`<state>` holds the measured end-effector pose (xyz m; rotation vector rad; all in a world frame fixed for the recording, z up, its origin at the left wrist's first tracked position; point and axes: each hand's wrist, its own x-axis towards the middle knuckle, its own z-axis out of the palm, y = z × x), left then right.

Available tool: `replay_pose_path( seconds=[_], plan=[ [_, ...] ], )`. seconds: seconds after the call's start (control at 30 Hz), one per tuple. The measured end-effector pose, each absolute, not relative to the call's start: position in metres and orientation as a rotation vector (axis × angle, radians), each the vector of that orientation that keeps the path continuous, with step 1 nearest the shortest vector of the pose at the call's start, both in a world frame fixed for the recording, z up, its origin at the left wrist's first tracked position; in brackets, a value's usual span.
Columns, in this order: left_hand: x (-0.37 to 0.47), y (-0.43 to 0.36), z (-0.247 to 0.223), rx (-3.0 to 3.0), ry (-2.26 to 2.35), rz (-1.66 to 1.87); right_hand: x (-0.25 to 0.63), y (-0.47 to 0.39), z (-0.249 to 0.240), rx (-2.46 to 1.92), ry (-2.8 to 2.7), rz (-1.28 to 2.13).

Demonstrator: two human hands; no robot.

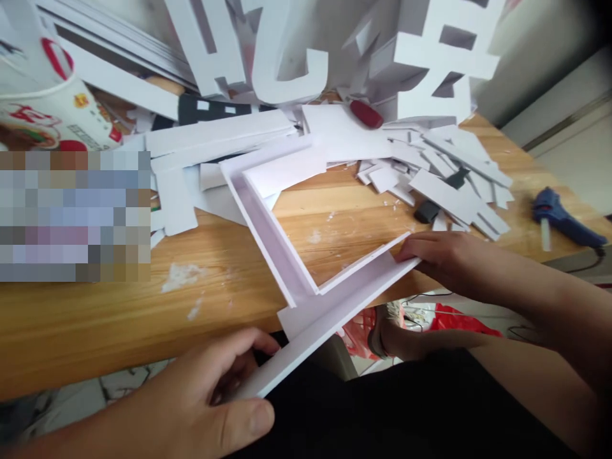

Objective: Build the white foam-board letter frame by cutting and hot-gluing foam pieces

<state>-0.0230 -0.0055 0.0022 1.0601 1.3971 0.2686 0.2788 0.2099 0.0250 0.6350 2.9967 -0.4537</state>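
Left hand (205,389): closed round one end of a white strip (306,347). Right hand (449,258): pinched the other end, where strip met white frame (270,245) at the counter's (95,325) near edge. White offcuts (444,196): lay heaped rightward. Blue glue gun (557,213): rested by the near right corner.

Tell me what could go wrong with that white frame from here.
The white frame juts past the wooden table edge, so it might tip or drop if the left hand or right hand slips. Its thin walls could bend under a hard grip.
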Motion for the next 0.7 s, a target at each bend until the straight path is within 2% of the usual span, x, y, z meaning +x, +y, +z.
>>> replay_pose_path(
  seconds=[0.43, 0.7],
  plan=[
    [-0.027, 0.015, 0.020, 0.711, 1.126, 0.300, 0.282, 0.213, 0.018, 0.630, 3.071, -0.385],
    [-0.023, 0.008, 0.013, 0.710, 1.191, 0.342, 0.281, 0.211, 0.022, 0.675, 3.041, -0.486]
  ],
)
